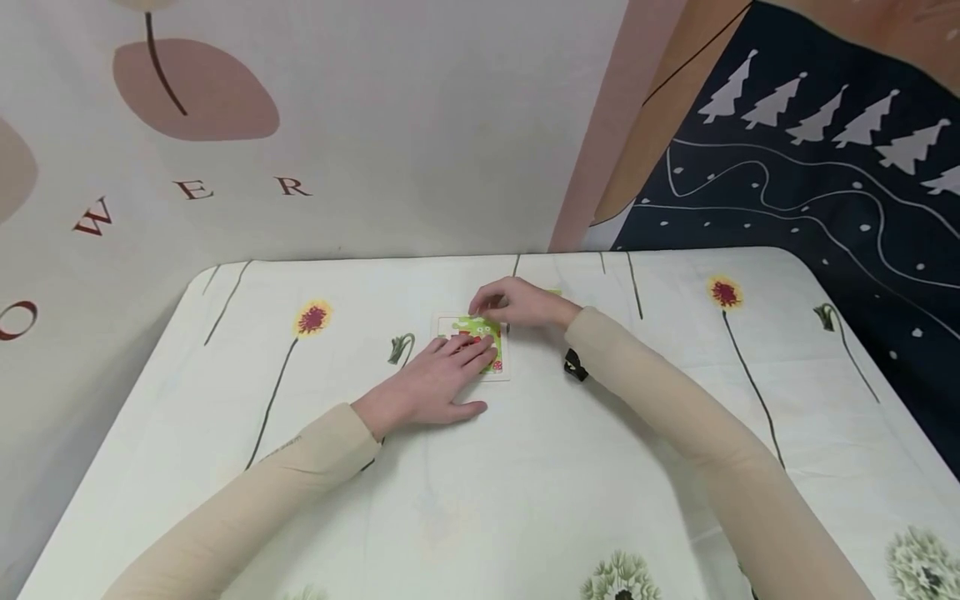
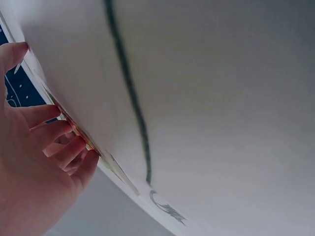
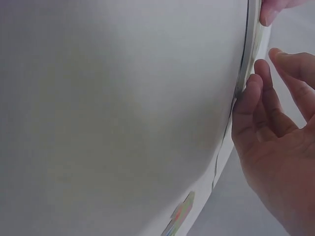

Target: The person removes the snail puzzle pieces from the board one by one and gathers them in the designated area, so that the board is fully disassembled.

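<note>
On the white cloth-covered table lies a small flat board (image 1: 495, 375) with a pale border and a colourful picture, green with red parts, perhaps a puzzle. My left hand (image 1: 438, 385) rests on it, fingers spread and nearly straight across the picture, thumb out on the cloth. At the board's upper right corner is my right hand (image 1: 517, 302), its fingers loosely bent and their tips near the edge. Between the right fingers (image 3: 246, 98) nothing shows in the right wrist view. The left hand's fingers (image 2: 74, 147) hide part of the picture.
A small green piece (image 1: 554, 292) shows behind the right wrist; a colourful flat piece (image 3: 179, 214) lies on the cloth in the right wrist view. A black clip-like item (image 1: 575, 365) sits by the right cuff. A printed fabric backdrop (image 1: 420, 133) hangs behind the table.
</note>
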The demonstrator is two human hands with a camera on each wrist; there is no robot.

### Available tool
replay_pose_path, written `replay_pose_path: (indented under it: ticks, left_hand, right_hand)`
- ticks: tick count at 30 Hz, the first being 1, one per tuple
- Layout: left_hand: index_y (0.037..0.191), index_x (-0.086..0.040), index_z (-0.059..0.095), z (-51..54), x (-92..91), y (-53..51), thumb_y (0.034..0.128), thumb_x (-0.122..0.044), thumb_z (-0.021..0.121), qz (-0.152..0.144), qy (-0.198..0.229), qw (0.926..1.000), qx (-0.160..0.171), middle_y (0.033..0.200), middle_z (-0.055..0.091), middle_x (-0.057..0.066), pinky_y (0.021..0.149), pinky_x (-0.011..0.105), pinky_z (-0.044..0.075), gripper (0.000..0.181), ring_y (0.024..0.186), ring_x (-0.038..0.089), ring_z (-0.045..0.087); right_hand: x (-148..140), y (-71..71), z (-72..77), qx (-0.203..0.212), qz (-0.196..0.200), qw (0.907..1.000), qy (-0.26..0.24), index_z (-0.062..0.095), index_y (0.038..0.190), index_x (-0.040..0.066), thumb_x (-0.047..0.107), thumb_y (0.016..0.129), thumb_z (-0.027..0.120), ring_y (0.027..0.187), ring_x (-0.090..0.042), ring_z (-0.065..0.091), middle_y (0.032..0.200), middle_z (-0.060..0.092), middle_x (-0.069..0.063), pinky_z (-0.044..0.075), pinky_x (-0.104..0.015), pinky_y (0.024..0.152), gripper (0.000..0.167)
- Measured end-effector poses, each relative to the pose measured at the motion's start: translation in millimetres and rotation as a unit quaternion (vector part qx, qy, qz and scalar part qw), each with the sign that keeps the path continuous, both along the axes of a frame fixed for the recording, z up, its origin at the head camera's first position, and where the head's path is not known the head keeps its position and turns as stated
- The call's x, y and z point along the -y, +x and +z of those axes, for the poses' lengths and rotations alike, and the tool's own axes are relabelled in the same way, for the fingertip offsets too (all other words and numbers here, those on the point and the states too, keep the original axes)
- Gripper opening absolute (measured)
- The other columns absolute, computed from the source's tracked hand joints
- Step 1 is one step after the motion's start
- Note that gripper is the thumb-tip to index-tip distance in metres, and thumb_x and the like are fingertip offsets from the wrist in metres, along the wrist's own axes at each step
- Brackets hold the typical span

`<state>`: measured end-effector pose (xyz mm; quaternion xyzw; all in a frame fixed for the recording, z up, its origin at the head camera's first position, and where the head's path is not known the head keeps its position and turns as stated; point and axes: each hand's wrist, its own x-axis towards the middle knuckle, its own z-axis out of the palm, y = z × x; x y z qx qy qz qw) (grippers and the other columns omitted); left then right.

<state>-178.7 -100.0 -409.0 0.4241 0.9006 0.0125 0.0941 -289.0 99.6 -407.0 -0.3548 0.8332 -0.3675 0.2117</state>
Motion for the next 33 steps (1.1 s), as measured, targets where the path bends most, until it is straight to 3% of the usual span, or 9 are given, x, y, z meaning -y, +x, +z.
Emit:
replay_pose_path:
  ticks: [23, 33]
  left_hand:
    - [0.151, -0.006, 0.031, -0.8, -0.1, 0.1, 0.0944, -0.049, 0.052, -0.002, 0.0, 0.9999, -0.01, 0.155, 0.029, 0.011, 0.106, 0.052, 0.026, 0.075, 0.14, 0.033, 0.024]
    - [0.151, -0.005, 0.032, -3.0, -0.3, 0.0, 0.0944, -0.049, 0.052, -0.006, 0.004, 0.9998, -0.019, 0.154, 0.031, 0.012, 0.105, 0.052, 0.027, 0.074, 0.14, 0.034, 0.025]
  right_hand:
    - [14, -7.3, -0.6, -0.005, 0.05, 0.9973, 0.055, 0.065, 0.125, 0.013, 0.005, 0.095, 0.055, 0.097, -0.02, 0.051, 0.112, 0.056, -0.007, 0.043, -0.031, 0.082, 0.033]
    - [15, -6.9, -3.2, -0.023, 0.059, 0.9965, 0.054, 0.068, 0.12, 0.012, 0.005, 0.095, 0.054, 0.093, -0.02, 0.047, 0.111, 0.053, -0.009, 0.04, -0.031, 0.08, 0.029]
